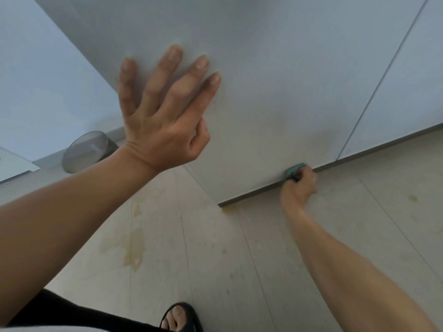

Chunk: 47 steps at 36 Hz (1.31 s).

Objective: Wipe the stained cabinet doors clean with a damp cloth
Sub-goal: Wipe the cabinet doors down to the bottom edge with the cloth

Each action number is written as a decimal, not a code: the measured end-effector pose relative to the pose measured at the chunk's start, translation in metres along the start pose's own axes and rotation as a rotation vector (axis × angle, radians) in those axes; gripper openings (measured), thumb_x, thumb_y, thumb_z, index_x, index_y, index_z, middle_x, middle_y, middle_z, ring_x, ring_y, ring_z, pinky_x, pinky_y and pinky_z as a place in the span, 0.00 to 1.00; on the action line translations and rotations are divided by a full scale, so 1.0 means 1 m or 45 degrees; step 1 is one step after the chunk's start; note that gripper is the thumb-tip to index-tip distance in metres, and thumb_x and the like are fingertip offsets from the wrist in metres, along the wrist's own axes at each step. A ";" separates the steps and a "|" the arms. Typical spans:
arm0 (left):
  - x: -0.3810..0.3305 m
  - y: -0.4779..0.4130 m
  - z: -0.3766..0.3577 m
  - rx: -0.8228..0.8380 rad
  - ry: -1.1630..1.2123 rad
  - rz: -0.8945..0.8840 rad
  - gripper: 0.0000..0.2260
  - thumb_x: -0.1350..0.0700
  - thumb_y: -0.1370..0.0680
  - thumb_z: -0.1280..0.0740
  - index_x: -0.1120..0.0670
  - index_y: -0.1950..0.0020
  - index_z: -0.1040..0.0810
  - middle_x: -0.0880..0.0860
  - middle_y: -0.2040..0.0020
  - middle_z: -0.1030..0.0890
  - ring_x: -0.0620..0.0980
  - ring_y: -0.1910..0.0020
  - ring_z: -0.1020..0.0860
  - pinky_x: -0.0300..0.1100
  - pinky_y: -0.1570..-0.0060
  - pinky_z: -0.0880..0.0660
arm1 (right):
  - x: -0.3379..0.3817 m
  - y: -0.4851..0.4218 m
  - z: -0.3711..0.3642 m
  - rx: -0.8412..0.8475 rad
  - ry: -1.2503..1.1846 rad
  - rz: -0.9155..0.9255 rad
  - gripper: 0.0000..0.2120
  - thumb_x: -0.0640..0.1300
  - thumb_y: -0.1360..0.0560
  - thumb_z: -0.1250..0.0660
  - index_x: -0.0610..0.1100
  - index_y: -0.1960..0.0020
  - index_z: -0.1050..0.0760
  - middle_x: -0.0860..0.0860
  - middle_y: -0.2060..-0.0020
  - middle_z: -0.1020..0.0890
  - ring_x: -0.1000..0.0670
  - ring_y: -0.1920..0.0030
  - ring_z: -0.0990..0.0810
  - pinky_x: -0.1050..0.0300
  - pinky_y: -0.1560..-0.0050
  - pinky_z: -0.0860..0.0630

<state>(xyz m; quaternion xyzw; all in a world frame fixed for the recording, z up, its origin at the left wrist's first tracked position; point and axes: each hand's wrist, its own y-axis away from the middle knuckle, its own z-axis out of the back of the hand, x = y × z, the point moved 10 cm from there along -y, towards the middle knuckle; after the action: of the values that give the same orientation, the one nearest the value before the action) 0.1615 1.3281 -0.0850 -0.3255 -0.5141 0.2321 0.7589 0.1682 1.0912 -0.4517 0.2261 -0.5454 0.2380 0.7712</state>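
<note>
A tall white cabinet door [275,97] fills the upper middle of the head view, with faint yellowish marks near its lower part. My left hand [163,111] rests flat against it, fingers spread, holding nothing. Far below, my right hand [299,185] is closed around a bunched teal cloth [294,169] and presses it on the door's bottom edge, just above the floor. A second white door [412,87] lies to the right, past a thin dark gap.
The pale plank floor [215,248] carries yellow-brown stains at the lower left and under the door's corner. A round grey container [86,152] stands at the left by the cabinet's side. My foot in a dark sandal [179,317] is at the bottom.
</note>
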 end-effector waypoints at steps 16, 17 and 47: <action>0.000 -0.001 0.002 -0.012 0.026 0.018 0.30 0.55 0.31 0.30 0.52 0.28 0.21 0.52 0.28 0.22 0.59 0.26 0.27 0.62 0.23 0.45 | -0.007 -0.022 0.026 -0.327 -0.199 -0.225 0.18 0.23 0.32 0.44 0.38 0.51 0.25 0.42 0.51 0.26 0.48 0.55 0.29 0.64 0.53 0.33; 0.000 -0.001 0.002 -0.015 0.026 0.016 0.30 0.55 0.31 0.30 0.52 0.28 0.21 0.52 0.29 0.21 0.59 0.26 0.27 0.62 0.24 0.44 | -0.009 -0.005 0.008 -0.291 -0.251 -0.246 0.17 0.22 0.32 0.43 0.37 0.50 0.25 0.41 0.50 0.26 0.47 0.55 0.28 0.64 0.53 0.33; 0.000 -0.003 0.002 0.048 0.102 0.039 0.26 0.56 0.29 0.32 0.51 0.30 0.19 0.51 0.29 0.21 0.58 0.26 0.27 0.61 0.25 0.44 | -0.017 0.118 -0.079 -0.030 -0.452 -0.651 0.18 0.24 0.31 0.44 0.47 0.62 0.34 0.51 0.64 0.29 0.49 0.62 0.30 0.61 0.58 0.30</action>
<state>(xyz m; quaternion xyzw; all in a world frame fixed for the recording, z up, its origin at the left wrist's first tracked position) 0.1594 1.3271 -0.0823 -0.3282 -0.4739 0.2402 0.7810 0.1489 1.2299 -0.4818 0.3849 -0.5998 -0.0132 0.7014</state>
